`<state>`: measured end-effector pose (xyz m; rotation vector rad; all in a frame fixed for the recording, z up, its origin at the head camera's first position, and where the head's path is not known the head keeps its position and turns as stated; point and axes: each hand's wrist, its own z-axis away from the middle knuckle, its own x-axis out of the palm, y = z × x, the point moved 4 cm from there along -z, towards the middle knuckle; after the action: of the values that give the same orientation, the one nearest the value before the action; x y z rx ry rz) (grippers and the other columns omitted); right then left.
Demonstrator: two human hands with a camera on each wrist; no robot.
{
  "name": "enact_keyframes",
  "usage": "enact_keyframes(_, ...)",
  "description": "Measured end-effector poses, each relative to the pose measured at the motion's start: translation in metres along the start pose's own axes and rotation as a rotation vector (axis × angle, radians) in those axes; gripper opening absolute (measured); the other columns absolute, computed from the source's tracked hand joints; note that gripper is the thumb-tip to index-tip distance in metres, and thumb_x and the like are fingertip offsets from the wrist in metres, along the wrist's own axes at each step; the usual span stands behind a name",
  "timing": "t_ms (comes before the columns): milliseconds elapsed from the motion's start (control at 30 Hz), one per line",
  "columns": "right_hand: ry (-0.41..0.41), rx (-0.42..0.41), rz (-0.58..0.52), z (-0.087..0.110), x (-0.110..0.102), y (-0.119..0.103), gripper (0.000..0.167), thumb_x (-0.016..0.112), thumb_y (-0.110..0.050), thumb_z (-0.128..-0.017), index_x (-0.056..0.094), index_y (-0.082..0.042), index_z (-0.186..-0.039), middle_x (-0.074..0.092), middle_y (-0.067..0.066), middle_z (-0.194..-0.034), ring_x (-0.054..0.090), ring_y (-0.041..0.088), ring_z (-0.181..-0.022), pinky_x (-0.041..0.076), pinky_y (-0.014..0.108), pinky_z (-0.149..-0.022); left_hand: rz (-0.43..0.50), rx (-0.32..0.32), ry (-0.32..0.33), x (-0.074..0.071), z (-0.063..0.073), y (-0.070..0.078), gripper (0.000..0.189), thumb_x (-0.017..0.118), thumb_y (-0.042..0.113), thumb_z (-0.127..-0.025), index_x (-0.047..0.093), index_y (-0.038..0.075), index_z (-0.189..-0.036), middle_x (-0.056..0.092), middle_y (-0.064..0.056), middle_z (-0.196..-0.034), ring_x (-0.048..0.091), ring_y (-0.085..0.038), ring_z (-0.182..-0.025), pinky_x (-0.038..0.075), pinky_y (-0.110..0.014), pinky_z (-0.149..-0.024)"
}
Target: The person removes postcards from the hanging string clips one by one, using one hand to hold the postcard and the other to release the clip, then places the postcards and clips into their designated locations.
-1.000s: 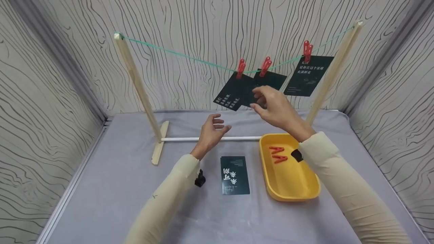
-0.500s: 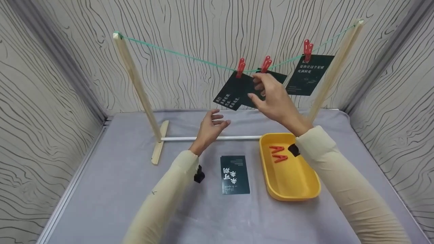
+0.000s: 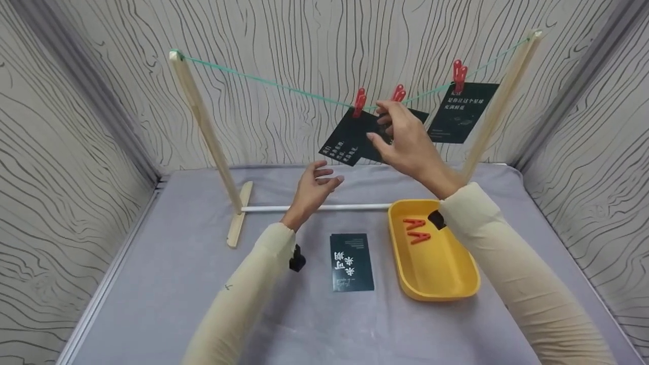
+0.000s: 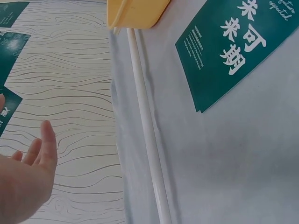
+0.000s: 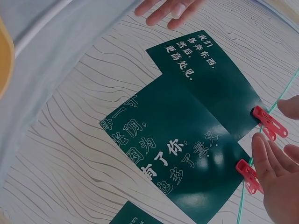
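Observation:
Three dark green cards hang from a green string, each by a red clothespin. My right hand (image 3: 410,147) is in front of the middle card (image 5: 180,140), thumb and fingers apart. In the right wrist view its fingers are near the middle clothespin (image 5: 250,176) and the left card's clothespin (image 5: 271,123), with nothing held. The left card (image 3: 347,136) hangs tilted and overlaps the middle one. Below it, my left hand (image 3: 312,190) is raised with loosely bent fingers, holding nothing. The right card (image 3: 463,114) hangs beside the right post under its clothespin (image 3: 459,76).
A stack of green cards (image 3: 352,263) lies on the grey cloth. To its right stands a yellow tray (image 3: 436,295) with two red clothespins (image 3: 416,231) inside. Wooden posts (image 3: 203,121) carry the string (image 3: 263,79); a white rod (image 3: 355,207) crosses low between them.
My right hand has risen slightly along the middle card toward its clothespin. The left hand has also moved up a little. The cards hang nearly as before.

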<state>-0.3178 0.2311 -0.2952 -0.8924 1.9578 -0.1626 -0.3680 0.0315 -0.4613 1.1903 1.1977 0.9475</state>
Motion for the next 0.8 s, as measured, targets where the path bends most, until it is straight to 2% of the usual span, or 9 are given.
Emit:
enact_keyframes(500, -0.005, 0.006, 0.006, -0.011, 0.0, 0.0, 0.058, 0.072, -0.017, -0.1, 0.048, -0.001, -0.15, 0.06, 0.019, -0.141, 0.06, 0.033, -0.131, 0.053, 0.045, -0.111, -0.011, 0.004, -0.02, 0.001, -0.004, 0.007, 0.076, 0.079, 0.029, -0.095, 0.041, 0.008, -0.157, 0.062, -0.015, -0.145, 0.067, -0.028, -0.13, 0.061, -0.036, -0.101)
enact_keyframes(800, 0.026, 0.018, 0.011, -0.017, -0.002, -0.001, 0.055, 0.071, -0.019, -0.101, 0.051, -0.002, -0.149, 0.059, 0.019, -0.146, 0.058, 0.032, -0.136, 0.046, 0.046, -0.12, -0.03, 0.006, -0.024, 0.002, -0.009, 0.014, 0.07, 0.079, 0.025, -0.094, 0.044, 0.009, -0.153, 0.061, -0.016, -0.144, 0.066, -0.03, -0.131, 0.06, -0.041, -0.103)
